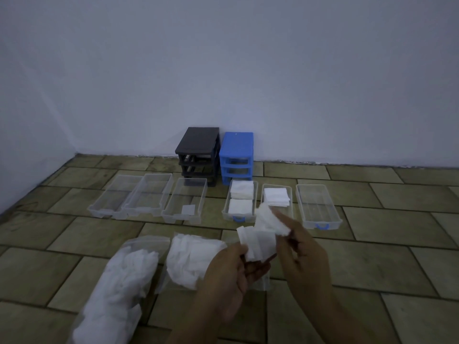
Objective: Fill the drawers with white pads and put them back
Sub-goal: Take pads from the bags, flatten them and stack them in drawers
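Several clear drawers lie in a row on the tiled floor. Three plain ones sit at the left (146, 194); the nearest of them (185, 201) holds one small pad. On the right, one blue-handled drawer (239, 202) holds two stacks of white pads, the middle one (277, 197) holds one stack, and the rightmost (318, 207) is bare. My left hand (231, 271) holds a fanned bunch of white pads (255, 244). My right hand (303, 256) pinches another clump of pads (269, 219) just above the middle drawer's front.
A black drawer frame (198, 155) and a blue frame (237, 157) stand against the wall, their slots vacant. Two clear bags of white pads (119, 289) (191, 259) lie on the floor in front of me, left of my hands.
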